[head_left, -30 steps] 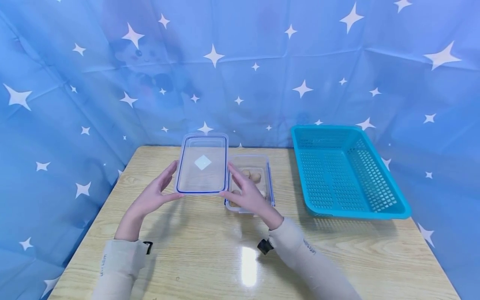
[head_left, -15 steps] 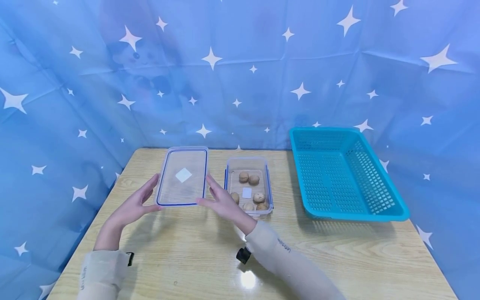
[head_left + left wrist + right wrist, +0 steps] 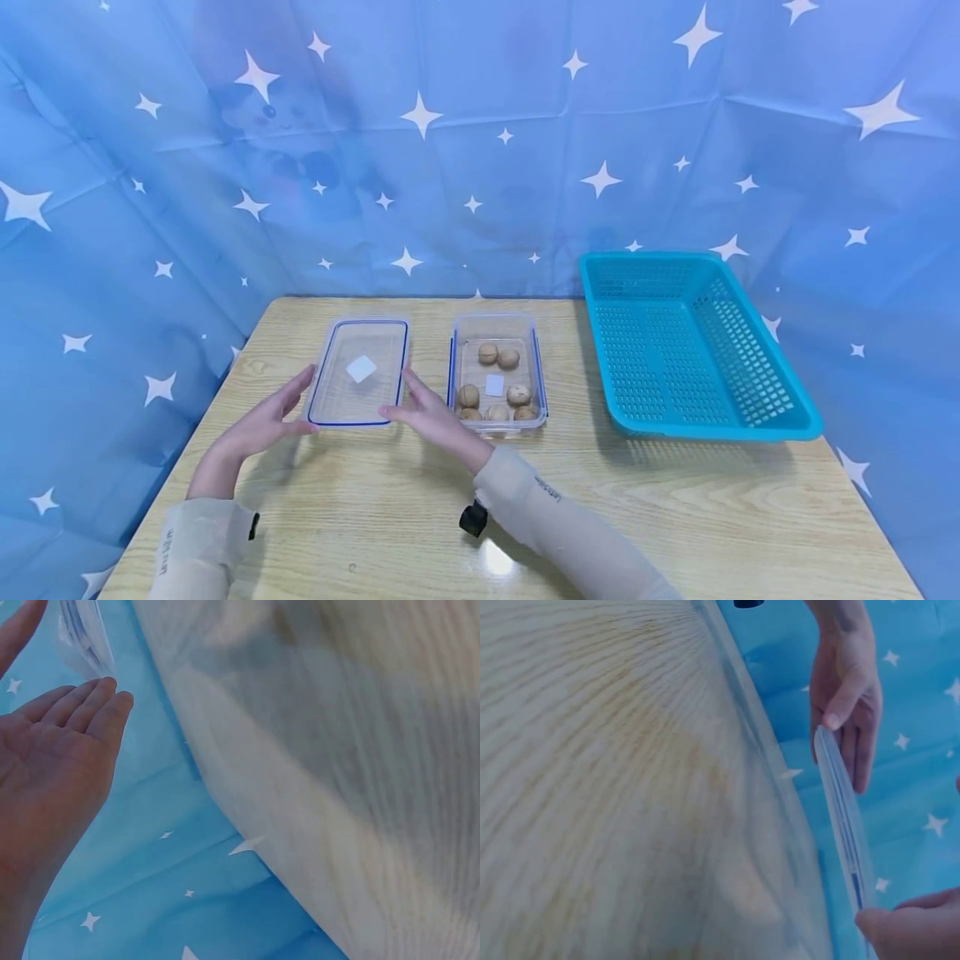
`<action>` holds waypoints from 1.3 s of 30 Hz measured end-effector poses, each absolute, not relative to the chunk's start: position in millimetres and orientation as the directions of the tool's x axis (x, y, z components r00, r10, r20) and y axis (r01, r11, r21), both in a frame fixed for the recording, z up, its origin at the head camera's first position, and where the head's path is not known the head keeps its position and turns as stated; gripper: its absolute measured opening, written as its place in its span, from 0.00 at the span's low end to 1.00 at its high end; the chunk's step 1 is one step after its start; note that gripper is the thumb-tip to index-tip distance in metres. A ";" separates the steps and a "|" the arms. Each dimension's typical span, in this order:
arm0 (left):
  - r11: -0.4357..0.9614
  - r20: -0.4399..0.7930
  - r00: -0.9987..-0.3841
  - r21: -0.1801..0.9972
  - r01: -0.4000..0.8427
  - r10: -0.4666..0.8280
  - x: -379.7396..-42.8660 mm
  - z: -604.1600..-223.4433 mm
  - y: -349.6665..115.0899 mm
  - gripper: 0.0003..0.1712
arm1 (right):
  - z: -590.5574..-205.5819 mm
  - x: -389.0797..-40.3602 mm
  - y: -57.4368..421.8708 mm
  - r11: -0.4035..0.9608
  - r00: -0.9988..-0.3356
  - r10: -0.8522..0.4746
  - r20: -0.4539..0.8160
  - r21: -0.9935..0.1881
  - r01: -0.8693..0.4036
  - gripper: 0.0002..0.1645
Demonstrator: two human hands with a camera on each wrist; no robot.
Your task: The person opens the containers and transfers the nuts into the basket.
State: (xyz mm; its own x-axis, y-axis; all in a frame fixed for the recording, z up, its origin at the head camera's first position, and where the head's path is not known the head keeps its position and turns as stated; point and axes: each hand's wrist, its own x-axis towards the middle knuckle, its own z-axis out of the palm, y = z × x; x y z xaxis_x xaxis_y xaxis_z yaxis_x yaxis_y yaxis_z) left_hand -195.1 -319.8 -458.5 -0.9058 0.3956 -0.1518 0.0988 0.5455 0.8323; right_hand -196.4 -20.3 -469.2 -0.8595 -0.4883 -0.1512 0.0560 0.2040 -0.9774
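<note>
Both hands hold a clear plastic container lid (image 3: 352,387) with a blue seal and a white square on it, low over the left part of the table. My left hand (image 3: 258,425) is at its left edge, thumb by the near corner; in the right wrist view that thumb lies at the lid's end with the fingers behind. At the right edge, my right hand (image 3: 435,421) grips with thumb on top. Right of the lid stands a clear food container (image 3: 536,367) with blue clips. Inside are several walnuts (image 3: 507,359) and a white square.
A turquoise perforated basket (image 3: 780,431) stands at the table's right side. The wooden table (image 3: 390,533) ends at a blue star-patterned curtain (image 3: 480,150), which hangs behind and along both sides.
Both hands have carried the lid left, toward me and down, away from the food container. The walnuts that the right hand covered now show. The basket stays in place.
</note>
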 end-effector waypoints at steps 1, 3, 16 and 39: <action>0.545 -0.157 -0.905 0.833 0.094 0.396 -195.4 -460.8 -320.4 0.60 | -470.6 -196.4 -20.7 0.209 -0.858 -0.489 -0.157 -0.976 0.060 0.53; 0.544 -0.164 -0.903 0.835 0.087 0.396 -196.1 -465.3 -321.5 0.60 | -474.3 -196.5 -21.7 0.223 -0.857 -0.487 -0.170 -0.973 0.066 0.53; 0.551 -0.204 -0.896 0.833 0.054 0.396 -195.8 -484.8 -326.8 0.58 | -489.4 -197.3 -28.3 0.221 -0.844 -0.488 -0.221 -0.967 0.126 0.55; 0.694 -0.277 -0.923 0.720 -0.015 0.267 -195.9 -475.0 -313.9 0.57 | -485.8 -201.0 -27.0 0.211 -0.862 -0.477 -0.174 -0.974 0.080 0.51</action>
State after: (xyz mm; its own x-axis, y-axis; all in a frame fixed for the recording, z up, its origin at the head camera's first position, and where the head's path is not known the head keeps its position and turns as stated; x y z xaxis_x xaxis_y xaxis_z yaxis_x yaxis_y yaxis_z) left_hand -195.9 -313.9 -475.0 -0.9232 0.2668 -0.2765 -0.0152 0.6937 0.7201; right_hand -201.0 -27.0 -485.8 -0.8617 -0.4765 -0.1744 0.0803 0.2113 -0.9741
